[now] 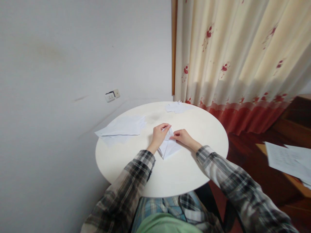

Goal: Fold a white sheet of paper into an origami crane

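A folded sheet of white paper [168, 147] lies on the round white table [179, 181], one corner pointing towards me. Creases run across it, and a flap stands up near its far end. My left hand [160, 134] pinches the far tip of the paper between thumb and fingers. On the paper's right side, my right hand [183, 136] has its fingers closed on an edge of the flap. Parts of the paper are hidden behind both hands.
A stack of white paper [123, 125] rests at the table's left edge. Several small folded paper pieces [177, 107] lie at the far edge. A wall [60, 129] stands close on the left, a curtain [233, 64] behind. More paper sheets [289, 160] lie on brown furniture at the right.
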`<act>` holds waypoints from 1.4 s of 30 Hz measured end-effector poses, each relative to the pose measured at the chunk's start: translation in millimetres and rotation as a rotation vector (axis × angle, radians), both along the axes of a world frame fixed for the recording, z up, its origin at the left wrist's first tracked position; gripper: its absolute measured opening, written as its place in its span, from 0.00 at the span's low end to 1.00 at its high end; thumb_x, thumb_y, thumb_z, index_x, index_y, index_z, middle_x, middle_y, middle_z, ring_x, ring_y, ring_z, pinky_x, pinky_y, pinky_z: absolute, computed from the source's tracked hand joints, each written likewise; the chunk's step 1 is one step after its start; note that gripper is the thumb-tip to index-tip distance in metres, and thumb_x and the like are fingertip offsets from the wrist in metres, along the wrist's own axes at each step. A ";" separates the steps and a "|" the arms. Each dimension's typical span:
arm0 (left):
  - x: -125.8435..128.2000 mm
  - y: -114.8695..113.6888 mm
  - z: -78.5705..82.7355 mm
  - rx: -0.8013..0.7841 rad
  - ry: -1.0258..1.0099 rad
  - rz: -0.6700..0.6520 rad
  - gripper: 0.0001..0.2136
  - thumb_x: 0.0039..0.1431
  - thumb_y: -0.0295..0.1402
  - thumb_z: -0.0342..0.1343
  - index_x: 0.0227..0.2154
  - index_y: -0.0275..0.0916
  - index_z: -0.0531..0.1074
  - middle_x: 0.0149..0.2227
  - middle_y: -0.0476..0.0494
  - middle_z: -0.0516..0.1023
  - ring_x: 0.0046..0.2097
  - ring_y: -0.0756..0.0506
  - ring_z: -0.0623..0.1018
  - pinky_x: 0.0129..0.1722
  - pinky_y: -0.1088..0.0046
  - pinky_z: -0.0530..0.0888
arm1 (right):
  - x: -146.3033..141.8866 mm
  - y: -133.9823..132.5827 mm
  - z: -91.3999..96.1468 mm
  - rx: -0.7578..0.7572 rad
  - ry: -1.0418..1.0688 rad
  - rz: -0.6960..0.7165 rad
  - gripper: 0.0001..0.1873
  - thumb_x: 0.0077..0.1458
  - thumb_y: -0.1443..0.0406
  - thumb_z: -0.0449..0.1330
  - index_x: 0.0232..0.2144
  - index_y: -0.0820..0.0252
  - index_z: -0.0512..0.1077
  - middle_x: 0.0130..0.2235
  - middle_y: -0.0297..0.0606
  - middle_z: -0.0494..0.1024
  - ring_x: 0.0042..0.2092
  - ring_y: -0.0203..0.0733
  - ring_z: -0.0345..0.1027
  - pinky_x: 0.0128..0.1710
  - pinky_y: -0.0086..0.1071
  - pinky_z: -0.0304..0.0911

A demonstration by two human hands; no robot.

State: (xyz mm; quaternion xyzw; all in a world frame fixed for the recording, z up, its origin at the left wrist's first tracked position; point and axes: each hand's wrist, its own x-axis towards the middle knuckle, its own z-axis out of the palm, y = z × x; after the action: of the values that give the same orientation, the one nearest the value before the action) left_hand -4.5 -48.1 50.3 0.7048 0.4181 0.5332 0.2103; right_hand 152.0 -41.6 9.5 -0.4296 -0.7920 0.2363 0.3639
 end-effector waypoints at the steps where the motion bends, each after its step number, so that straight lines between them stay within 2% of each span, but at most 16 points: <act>1: 0.1 -0.3 0.3 0.001 -0.005 -0.007 0.08 0.51 0.35 0.53 0.28 0.37 0.74 0.32 0.46 0.78 0.35 0.48 0.75 0.37 0.74 0.69 | 0.0 0.1 -0.1 0.000 -0.001 0.002 0.22 0.47 0.53 0.56 0.12 0.62 0.57 0.16 0.27 0.53 0.23 0.29 0.44 0.23 0.27 0.40; 15: 0.3 -2.5 1.9 -0.007 -0.022 -0.018 0.10 0.52 0.34 0.51 0.29 0.36 0.75 0.33 0.44 0.79 0.36 0.47 0.76 0.36 0.73 0.70 | 0.7 0.9 -1.1 0.010 0.000 0.006 0.23 0.47 0.53 0.55 0.12 0.62 0.56 0.17 0.27 0.52 0.22 0.29 0.44 0.22 0.27 0.40; 26: 1.2 -4.2 2.8 0.009 -0.024 0.024 0.09 0.50 0.34 0.53 0.26 0.36 0.75 0.30 0.45 0.79 0.34 0.48 0.76 0.32 0.75 0.70 | -0.1 -0.7 -0.2 -0.006 0.019 0.003 0.23 0.47 0.52 0.55 0.13 0.62 0.57 0.17 0.27 0.53 0.23 0.29 0.45 0.22 0.26 0.41; 30: 0.7 -4.4 4.0 0.002 -0.010 0.032 0.11 0.53 0.36 0.50 0.24 0.37 0.75 0.29 0.46 0.79 0.32 0.48 0.75 0.32 0.75 0.70 | 0.3 0.3 -1.0 0.004 0.006 0.014 0.23 0.47 0.53 0.55 0.13 0.62 0.57 0.17 0.27 0.53 0.23 0.29 0.45 0.22 0.26 0.41; 33: -0.3 -3.7 3.8 -0.007 0.034 0.021 0.12 0.54 0.38 0.49 0.25 0.37 0.75 0.29 0.46 0.78 0.33 0.48 0.75 0.33 0.75 0.70 | 0.6 1.9 -2.2 0.011 -0.018 0.009 0.22 0.47 0.53 0.55 0.13 0.62 0.59 0.16 0.27 0.55 0.23 0.29 0.46 0.22 0.26 0.41; 37: -2.7 -1.6 -0.3 -0.002 0.227 -0.021 0.08 0.48 0.36 0.56 0.30 0.39 0.74 0.31 0.48 0.78 0.34 0.48 0.75 0.36 0.74 0.69 | 0.6 3.3 -3.7 0.005 -0.002 -0.001 0.21 0.46 0.52 0.57 0.15 0.63 0.64 0.17 0.28 0.57 0.23 0.30 0.46 0.22 0.26 0.43; 42: -5.4 3.0 -6.2 0.021 0.375 0.053 0.07 0.46 0.35 0.58 0.29 0.38 0.73 0.28 0.47 0.77 0.31 0.47 0.74 0.32 0.74 0.67 | -0.5 1.3 -2.6 -0.054 0.068 0.005 0.22 0.48 0.52 0.54 0.15 0.63 0.65 0.16 0.28 0.58 0.22 0.30 0.48 0.23 0.26 0.44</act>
State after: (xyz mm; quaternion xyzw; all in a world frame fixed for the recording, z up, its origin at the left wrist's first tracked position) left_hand -9.8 -45.1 44.1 0.7827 0.4628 0.4022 0.1071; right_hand 151.5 -40.4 6.9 -0.4292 -0.7734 0.2731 0.3782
